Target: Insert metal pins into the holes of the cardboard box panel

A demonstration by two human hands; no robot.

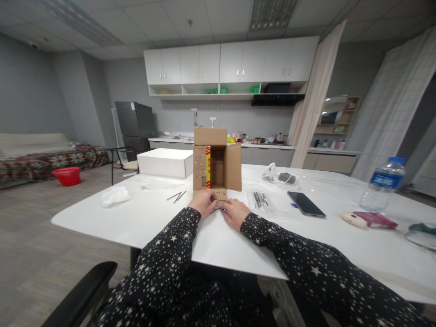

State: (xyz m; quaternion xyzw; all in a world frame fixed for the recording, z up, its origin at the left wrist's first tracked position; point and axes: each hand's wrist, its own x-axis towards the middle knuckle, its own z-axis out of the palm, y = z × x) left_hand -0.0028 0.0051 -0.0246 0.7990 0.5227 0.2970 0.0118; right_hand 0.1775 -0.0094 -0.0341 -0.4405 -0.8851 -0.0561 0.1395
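A small brown cardboard box [216, 159] lies on its side on the white table [143, 218], its open mouth facing me and its flaps spread. My left hand [203, 202] and my right hand [235, 212] rest close together just in front of its bottom flap. Between the fingers lies a small dark metal item [218, 209], too small to identify. Both hands touch or pinch it; the fingers are curled. Two thin metal rods [177, 196] lie on the table left of the box.
A white flat box [165, 162] sits behind at left, a crumpled white cloth [115, 196] nearer. Right of the box are a plastic bag with printed sheet [262, 200], a phone [305, 204], a water bottle [383, 183] and a pink packet [374, 220]. A chair arm [81, 295] is below left.
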